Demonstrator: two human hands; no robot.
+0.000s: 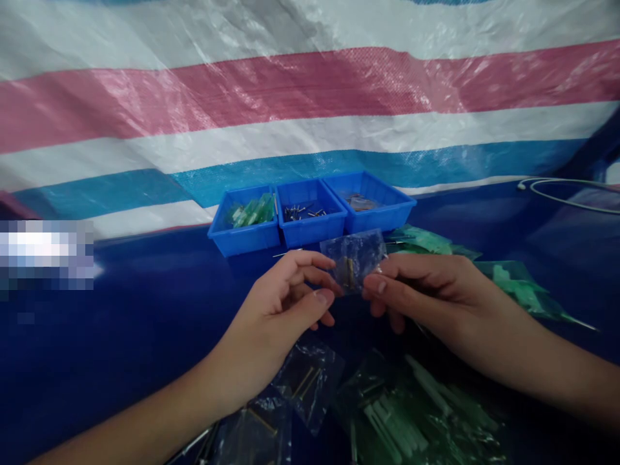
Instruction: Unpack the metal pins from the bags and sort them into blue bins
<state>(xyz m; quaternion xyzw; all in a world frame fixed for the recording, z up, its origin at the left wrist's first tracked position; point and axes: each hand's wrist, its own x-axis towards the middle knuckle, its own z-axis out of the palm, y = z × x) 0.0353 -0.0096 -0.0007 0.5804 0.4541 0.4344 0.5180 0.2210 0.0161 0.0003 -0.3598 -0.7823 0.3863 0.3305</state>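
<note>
My right hand (pixel 426 290) pinches the right edge of a small clear plastic bag (pixel 363 248) between thumb and fingers. Inside the bag are a few brass-coloured screw-like pieces (pixel 349 272), too blurred to make out fully. My left hand (pixel 290 294) is at the bag's left side, its fingers curved and apart from the thumb, with the fingertips at or touching the plastic. Below my hands lie more clear bags (pixel 310 381) with long brass-coloured pieces in them. Beside these is a larger bag (pixel 402 420) of pale green plastic parts.
Three blue bins stand at the back: the left bin (pixel 245 242) has green packets, the middle bin (pixel 312 229) small metal pieces, the right bin (pixel 380 219) small bags. More green packets (pixel 520 287) lie at right, near a white cable (pixel 557 200). A striped tarp (pixel 290 90) hangs behind.
</note>
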